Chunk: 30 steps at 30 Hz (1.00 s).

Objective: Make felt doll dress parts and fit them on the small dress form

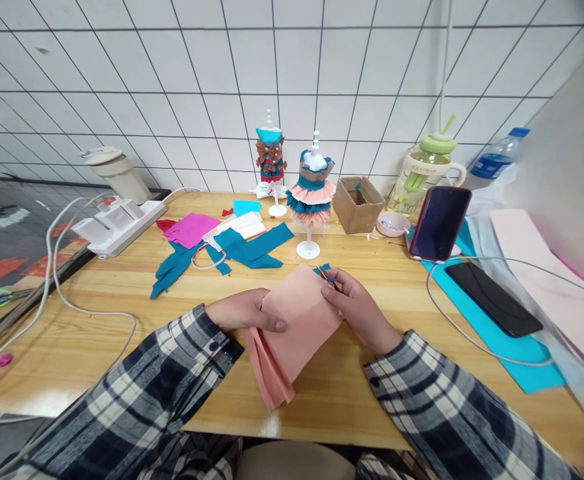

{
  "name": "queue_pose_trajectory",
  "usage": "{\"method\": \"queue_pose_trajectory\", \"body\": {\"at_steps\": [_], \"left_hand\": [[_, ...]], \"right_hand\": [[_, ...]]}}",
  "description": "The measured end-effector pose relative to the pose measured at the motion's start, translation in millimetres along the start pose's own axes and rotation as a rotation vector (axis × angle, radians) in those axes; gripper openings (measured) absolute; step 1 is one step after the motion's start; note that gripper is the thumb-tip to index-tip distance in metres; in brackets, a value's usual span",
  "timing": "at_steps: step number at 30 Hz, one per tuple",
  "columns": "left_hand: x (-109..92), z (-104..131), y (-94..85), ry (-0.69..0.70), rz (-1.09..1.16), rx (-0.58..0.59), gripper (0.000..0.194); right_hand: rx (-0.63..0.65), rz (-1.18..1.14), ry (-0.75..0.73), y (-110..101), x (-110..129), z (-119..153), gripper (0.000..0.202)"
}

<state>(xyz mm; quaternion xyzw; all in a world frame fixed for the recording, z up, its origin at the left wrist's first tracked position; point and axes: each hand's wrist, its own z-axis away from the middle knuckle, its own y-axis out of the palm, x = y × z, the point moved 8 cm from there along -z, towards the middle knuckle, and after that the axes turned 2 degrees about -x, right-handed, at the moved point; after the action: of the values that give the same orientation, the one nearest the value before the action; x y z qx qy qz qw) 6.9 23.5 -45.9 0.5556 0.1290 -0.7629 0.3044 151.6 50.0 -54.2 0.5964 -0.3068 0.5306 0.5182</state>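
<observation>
A folded sheet of salmon-pink crepe paper [305,323] is held up over the front of the table. My left hand [249,312] grips its left side, thumb on top, fingers hidden behind. At the upper right of the sheet, my right hand [359,308] is closed on small dark scissors [328,279], thumb and fingers pressed together beside the paper's edge. Just beyond stands a small white dress form [312,193] in ruffled teal and pink paper. Behind it to the left is a second form [271,160] in brown, red and turquoise.
Teal paper strips [252,248] and a magenta piece [192,230] lie left of centre. A cardboard box [358,203], pink dish [393,224], propped phone [441,223] and black phone [493,298] are on the right. A white power strip [119,227] and cables occupy the left.
</observation>
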Motion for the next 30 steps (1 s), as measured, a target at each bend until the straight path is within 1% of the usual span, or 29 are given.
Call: {"method": "queue_pose_trajectory", "body": {"at_steps": [2, 4, 5, 7, 9, 10, 12, 15, 18, 21, 25, 30], "left_hand": [[-0.4, 0.3, 1.5, -0.011, 0.020, -0.025, 0.038], [-1.1, 0.9, -1.1, -0.008, 0.004, -0.087, 0.041], [-1.2, 1.5, -4.0, -0.007, 0.007, -0.123, 0.042], [0.0, 4.1, -14.3, -0.008, 0.049, -0.205, 0.044], [2.0, 8.5, -31.1, -0.004, 0.114, -0.315, 0.045], [3.7, 11.1, -40.4, -0.006, 0.138, -0.370, 0.045], [7.2, 15.0, -55.6, -0.010, 0.173, -0.441, 0.044], [9.8, 16.5, -67.3, 0.007, 0.213, -0.489, 0.043], [10.7, 15.2, -68.1, 0.016, 0.206, -0.518, 0.045], [10.9, 13.7, -64.1, 0.004, 0.188, -0.520, 0.045], [9.4, 13.5, -62.2, 0.013, 0.192, -0.529, 0.045], [9.5, 12.0, -59.8, 0.021, 0.210, -0.498, 0.047]], "right_hand": [[-0.017, 0.024, -0.010, 0.1, 1.4, -0.6, 0.026], [-0.039, 0.044, -0.004, 0.0, 3.4, -0.2, 0.028], [-0.070, 0.061, -0.001, -2.1, 5.0, 0.3, 0.028], [-0.159, 0.097, -0.014, -10.5, 10.9, 1.5, 0.029], [-0.212, 0.167, -0.034, -18.3, 16.7, 2.1, 0.036], [-0.198, 0.239, -0.037, -19.3, 18.2, 1.6, 0.042], [-0.125, 0.448, -0.030, -16.7, 17.1, 0.2, 0.049], [0.016, 0.748, 0.022, -6.7, 5.1, 0.2, 0.053], [0.063, 0.897, 0.012, 2.0, -1.1, 2.3, 0.052], [0.033, 0.962, -0.032, 4.2, 0.3, 3.1, 0.050], [0.024, 0.968, -0.035, 2.9, -1.8, 2.5, 0.047], [0.032, 0.938, -0.078, 7.2, -2.8, 3.8, 0.045]]}}
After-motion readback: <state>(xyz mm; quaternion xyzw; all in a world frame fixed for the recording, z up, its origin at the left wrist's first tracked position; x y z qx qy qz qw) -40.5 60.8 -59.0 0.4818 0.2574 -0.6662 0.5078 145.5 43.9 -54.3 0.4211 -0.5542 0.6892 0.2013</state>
